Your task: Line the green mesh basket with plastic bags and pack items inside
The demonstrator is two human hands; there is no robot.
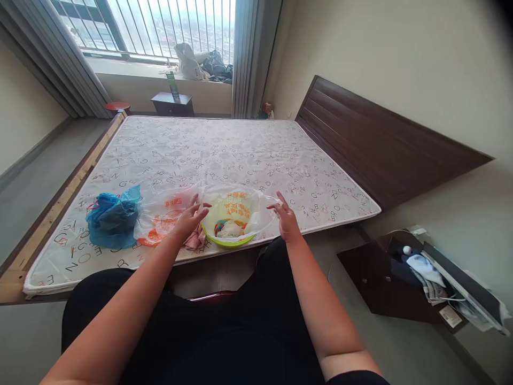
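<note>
A bright green basin (pixel 227 244) stands at the near edge of the mattress, lined with a clear plastic bag (pixel 262 203) that has orange print. In it lie a cream-coloured bundle (pixel 230 229) and some bright multicoloured material. My left hand (pixel 191 218) is at the basin's left rim, fingers apart, close to the bag's edge. To the right, my right hand (pixel 285 218) has its fingers spread beside the bag's loose edge; whether they touch it I cannot tell. Left of the basin lie a white plastic bag with red-orange print (pixel 164 216) and a pink cloth (pixel 195 238).
A blue plastic bag (pixel 113 218) with dark contents lies farther left on the letter-patterned mattress (pixel 208 144). The dark headboard (pixel 385 144) stands at the right. A brown cabinet (pixel 372 283) with cloths and a flat panel is at lower right.
</note>
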